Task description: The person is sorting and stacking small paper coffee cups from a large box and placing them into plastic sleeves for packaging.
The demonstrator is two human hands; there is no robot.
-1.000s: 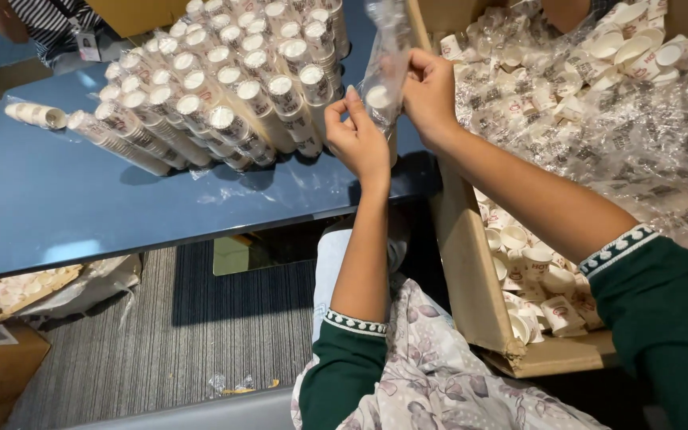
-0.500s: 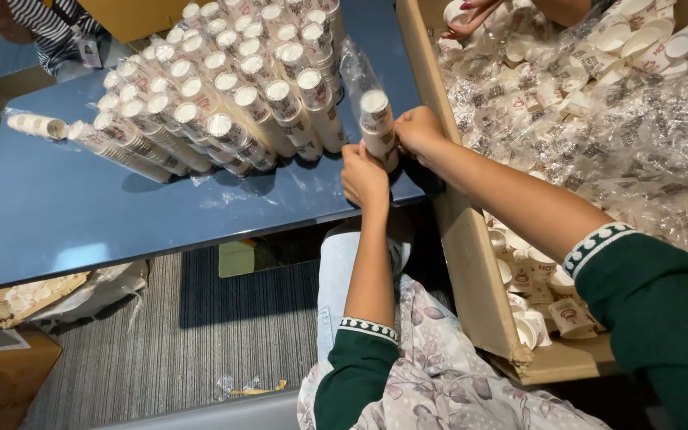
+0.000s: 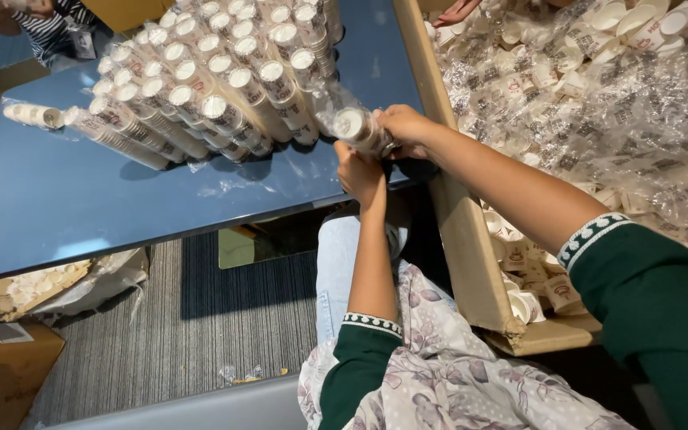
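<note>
A plastic-wrapped sleeve of white paper cups (image 3: 353,125) lies at the front edge of the blue table (image 3: 81,207), its open end facing me. My right hand (image 3: 404,131) grips that near end from the right. Just below it, my left hand (image 3: 360,171) holds the loose plastic wrap, fingers closed. The sleeve rests beside a stacked pile of similar cup sleeves (image 3: 216,76) that fills the back of the table.
A big cardboard box (image 3: 471,263) on my right holds loose cups and crumpled clear plastic (image 3: 615,111). Another person's hand (image 3: 459,12) reaches into it at the top. One separate sleeve (image 3: 33,115) lies at the table's left. Boxes and plastic sit on the floor at the left.
Both hands have brought the cup sleeve down from the air and set it on the table beside the pile. My hands now sit lower, at the table's edge.
</note>
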